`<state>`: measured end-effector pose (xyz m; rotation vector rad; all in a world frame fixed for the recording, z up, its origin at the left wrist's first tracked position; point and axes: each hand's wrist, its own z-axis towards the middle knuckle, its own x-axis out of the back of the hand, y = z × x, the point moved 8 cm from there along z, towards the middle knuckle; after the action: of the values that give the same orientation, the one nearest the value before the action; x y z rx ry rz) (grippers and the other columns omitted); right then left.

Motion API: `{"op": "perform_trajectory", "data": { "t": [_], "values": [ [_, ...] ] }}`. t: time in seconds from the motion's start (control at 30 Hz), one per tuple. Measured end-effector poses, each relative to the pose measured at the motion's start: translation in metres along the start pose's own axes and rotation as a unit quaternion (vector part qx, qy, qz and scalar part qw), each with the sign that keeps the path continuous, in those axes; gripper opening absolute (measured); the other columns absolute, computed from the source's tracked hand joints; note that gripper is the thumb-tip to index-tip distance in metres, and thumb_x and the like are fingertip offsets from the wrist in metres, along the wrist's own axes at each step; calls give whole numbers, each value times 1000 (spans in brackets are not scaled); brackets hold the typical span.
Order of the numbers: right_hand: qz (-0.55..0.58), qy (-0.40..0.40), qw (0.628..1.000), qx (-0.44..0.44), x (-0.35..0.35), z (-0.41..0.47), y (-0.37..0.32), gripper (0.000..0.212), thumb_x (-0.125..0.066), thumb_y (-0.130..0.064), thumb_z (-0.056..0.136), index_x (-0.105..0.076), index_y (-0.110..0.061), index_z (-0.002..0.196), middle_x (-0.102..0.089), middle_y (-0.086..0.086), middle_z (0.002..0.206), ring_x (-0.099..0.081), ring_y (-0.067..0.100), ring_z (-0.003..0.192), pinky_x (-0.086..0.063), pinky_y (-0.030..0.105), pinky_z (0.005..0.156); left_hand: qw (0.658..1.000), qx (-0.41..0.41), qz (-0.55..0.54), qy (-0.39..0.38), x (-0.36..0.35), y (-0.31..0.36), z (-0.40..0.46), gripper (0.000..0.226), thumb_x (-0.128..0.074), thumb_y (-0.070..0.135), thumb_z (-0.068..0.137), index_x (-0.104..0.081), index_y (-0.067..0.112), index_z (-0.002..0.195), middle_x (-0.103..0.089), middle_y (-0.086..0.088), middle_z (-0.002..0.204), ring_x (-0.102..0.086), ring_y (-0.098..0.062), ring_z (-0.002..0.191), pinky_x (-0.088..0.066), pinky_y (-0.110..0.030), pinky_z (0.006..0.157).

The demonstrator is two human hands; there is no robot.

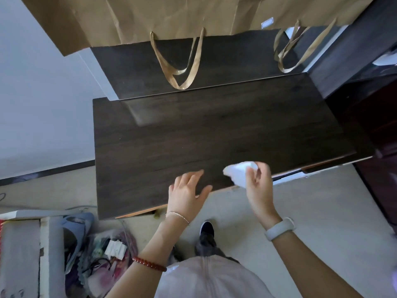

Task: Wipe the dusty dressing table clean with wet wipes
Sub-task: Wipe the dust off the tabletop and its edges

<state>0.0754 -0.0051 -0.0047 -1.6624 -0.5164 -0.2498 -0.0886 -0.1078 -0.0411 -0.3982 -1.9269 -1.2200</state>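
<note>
The dark wood dressing table (214,134) fills the middle of the view, its top bare. My right hand (257,186) holds a crumpled white wet wipe (238,171) just above the table's near edge, right of centre. My left hand (187,192) rests flat on the near edge, fingers spread, holding nothing. A dull grey dust patch (141,117) shows near the back left of the top.
Brown paper bags (171,16) with ribbon handles (180,67) hang over the dark back panel. A white wall is on the left, dark furniture (369,104) on the right. Clutter and a slipper (77,229) lie on the floor at lower left.
</note>
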Motion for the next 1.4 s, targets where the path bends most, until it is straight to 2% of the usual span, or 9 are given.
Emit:
{"op": "perform_trajectory", "data": {
  "t": [0.1, 0.2, 0.3, 0.43, 0.67, 0.87, 0.97, 1.17, 1.4],
  "values": [
    [-81, 72, 989, 104, 38, 31, 4, 19, -44, -7, 94, -46, 1, 111, -52, 2, 127, -51, 10, 113, -47, 24, 85, 998, 40, 34, 26, -10, -4, 9, 53, -50, 38, 88, -36, 23, 137, -38, -2, 142, -29, -25, 133, -25, -44, 105],
    [-194, 37, 974, 109, 44, 57, 51, 24, -47, 0, 91, -47, 2, 114, -41, 17, 142, -42, 29, 129, -47, 39, 93, 995, 50, 86, 10, -33, -2, 18, 56, -46, 37, 90, -29, 22, 141, -26, -5, 151, -14, -27, 141, -13, -49, 111],
    [-278, -46, 946, 161, 25, 53, 83, 38, -47, -6, 88, -43, -1, 126, -39, 23, 141, -38, 39, 129, -43, 51, 96, 985, 69, 155, -2, -53, -2, 27, 56, -40, 43, 88, -32, 22, 140, -25, -10, 151, -16, -33, 140, -12, -59, 108],
    [-289, -85, 944, 137, 30, 67, 92, 50, -37, -23, 94, -30, -10, 141, -32, 12, 148, -29, 27, 137, -28, 35, 109, 977, 86, 195, 29, -60, -6, 32, 61, -29, 48, 81, -39, 21, 134, -37, -13, 145, -27, -34, 135, -19, -63, 104],
    [-293, 60, 953, 46, 71, 129, 97, 49, -37, -16, 92, -32, 4, 136, -32, 25, 144, -30, 40, 132, -31, 51, 108, 972, 101, 208, 42, -62, -5, 31, 64, -26, 53, 80, -36, 25, 137, -32, -9, 149, -21, -31, 139, -13, -59, 109],
    [-315, -200, 881, 292, -38, 30, 67, 50, -31, -11, 87, -32, -9, 137, -35, 13, 147, -23, 24, 139, -18, 38, 113, 971, 111, 207, 46, -59, -6, 31, 68, -21, 56, 77, -36, 27, 137, -28, -6, 150, -18, -28, 140, -11, -56, 111],
    [-359, -165, 871, 292, -7, 61, 79, 58, -30, -11, 80, -34, -4, 138, -39, 16, 144, -28, 28, 136, -19, 40, 113, 972, 104, 203, 47, -57, -5, 31, 69, -20, 57, 77, -35, 28, 137, -27, -5, 151, -16, -27, 140, -10, -55, 111],
    [-377, 20, 923, 69, 44, 127, 90, 54, -24, -23, 89, -34, 1, 137, -34, 23, 145, -29, 40, 135, -20, 48, 112, 975, 100, 195, 24, -52, -5, 32, 60, -25, 50, 83, -29, 31, 140, -20, 0, 154, -8, -23, 142, -4, -48, 112],
    [-381, -128, 883, 242, -97, 22, 40, 53, -28, -24, 89, -33, -8, 139, -34, 17, 147, -27, 33, 137, -20, 46, 113, 972, 141, 121, 145, 11, -53, 6, 58, -23, 40, 81, -50, 18, 128, -40, -7, 144, -30, -29, 133, -20, -49, 105]
  ]
}}
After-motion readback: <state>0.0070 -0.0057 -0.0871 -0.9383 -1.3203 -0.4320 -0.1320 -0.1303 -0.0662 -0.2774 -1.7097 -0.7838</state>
